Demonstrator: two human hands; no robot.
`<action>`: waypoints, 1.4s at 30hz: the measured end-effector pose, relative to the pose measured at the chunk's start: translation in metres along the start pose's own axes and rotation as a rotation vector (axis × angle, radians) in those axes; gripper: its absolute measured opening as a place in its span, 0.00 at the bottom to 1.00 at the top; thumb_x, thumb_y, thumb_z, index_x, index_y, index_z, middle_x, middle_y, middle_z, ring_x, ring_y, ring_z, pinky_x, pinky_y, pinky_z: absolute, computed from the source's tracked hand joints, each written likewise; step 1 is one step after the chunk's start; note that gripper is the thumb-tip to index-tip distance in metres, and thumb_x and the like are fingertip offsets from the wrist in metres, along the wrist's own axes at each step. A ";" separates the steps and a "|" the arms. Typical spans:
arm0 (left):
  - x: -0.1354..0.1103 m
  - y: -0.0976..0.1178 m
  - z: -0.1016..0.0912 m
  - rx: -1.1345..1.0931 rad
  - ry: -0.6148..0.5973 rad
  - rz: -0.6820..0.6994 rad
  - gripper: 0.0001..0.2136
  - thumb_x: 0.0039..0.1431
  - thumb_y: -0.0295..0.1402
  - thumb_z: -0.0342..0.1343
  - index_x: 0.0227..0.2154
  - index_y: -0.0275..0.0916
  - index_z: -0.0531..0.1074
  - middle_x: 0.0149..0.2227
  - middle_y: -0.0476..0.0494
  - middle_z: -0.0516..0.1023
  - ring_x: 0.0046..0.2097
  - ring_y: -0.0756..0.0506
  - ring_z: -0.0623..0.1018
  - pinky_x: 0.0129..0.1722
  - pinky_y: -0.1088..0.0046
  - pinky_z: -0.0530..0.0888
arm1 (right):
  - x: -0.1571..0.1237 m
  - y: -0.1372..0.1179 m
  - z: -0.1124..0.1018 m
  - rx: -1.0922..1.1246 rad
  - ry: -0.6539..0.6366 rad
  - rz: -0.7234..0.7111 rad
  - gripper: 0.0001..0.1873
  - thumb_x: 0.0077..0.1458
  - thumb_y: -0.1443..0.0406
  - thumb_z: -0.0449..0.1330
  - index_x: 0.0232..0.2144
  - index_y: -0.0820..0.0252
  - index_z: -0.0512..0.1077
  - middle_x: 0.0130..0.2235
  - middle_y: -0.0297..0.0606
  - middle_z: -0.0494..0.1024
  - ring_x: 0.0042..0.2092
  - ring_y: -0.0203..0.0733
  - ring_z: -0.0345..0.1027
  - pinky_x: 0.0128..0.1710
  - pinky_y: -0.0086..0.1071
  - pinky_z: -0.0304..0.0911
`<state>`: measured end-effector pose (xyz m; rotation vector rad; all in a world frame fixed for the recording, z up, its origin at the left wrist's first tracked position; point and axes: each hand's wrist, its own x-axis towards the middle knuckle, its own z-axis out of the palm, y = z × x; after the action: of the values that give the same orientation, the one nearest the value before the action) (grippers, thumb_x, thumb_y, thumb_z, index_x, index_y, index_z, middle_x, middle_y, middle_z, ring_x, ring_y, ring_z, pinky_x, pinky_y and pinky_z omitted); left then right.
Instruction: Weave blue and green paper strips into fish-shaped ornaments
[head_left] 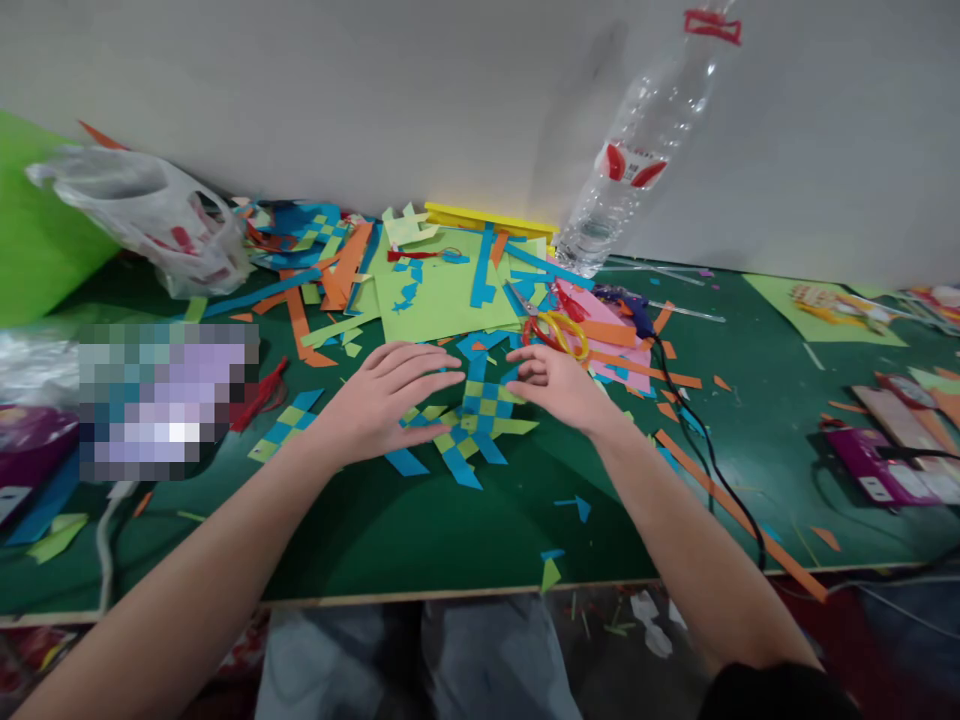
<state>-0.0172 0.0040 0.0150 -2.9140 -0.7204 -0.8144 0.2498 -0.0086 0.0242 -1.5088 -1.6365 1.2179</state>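
Blue and yellow-green paper strips, woven into a checkered piece with loose strip ends fanning out, lie on the green table. My left hand hovers at its left side, palm down, fingers stretched and holding nothing I can see. It hides part of the weave. At the right edge is my right hand, fingers loosely bent and apart, close to the checkered squares; whether it touches them I cannot tell. A second checkered woven piece lies left of my left wrist. Scissors with red and yellow handles rest beyond my right hand.
Paper scraps and yellow-green sheets cover the back. A clear plastic bottle leans by the wall. A white plastic bag and a pixelated device are left. A black cable and purple power bank lie right.
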 end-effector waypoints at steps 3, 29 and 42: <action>-0.001 0.001 0.003 -0.017 -0.062 -0.020 0.20 0.61 0.40 0.56 0.55 0.44 0.68 0.56 0.42 0.74 0.59 0.41 0.70 0.59 0.60 0.64 | -0.004 0.011 -0.016 -0.025 0.013 0.030 0.19 0.51 0.65 0.62 0.46 0.60 0.66 0.34 0.33 0.72 0.32 0.36 0.72 0.38 0.36 0.71; -0.001 0.001 0.015 -0.075 -0.317 -0.065 0.19 0.60 0.49 0.53 0.46 0.42 0.73 0.52 0.43 0.76 0.58 0.41 0.70 0.60 0.60 0.62 | -0.021 0.017 -0.051 -0.224 -0.284 0.190 0.15 0.46 0.55 0.67 0.28 0.59 0.70 0.24 0.35 0.77 0.28 0.40 0.74 0.29 0.32 0.67; -0.002 0.001 0.024 -0.017 -0.337 -0.080 0.20 0.63 0.49 0.50 0.49 0.42 0.71 0.56 0.43 0.72 0.60 0.42 0.67 0.61 0.60 0.60 | -0.026 0.009 -0.042 -0.752 -0.182 -0.091 0.16 0.55 0.52 0.59 0.24 0.57 0.74 0.25 0.32 0.76 0.27 0.35 0.66 0.27 0.31 0.53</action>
<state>-0.0070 0.0058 -0.0063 -3.0909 -0.8577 -0.3337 0.2960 -0.0250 0.0368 -1.7431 -2.4284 0.7253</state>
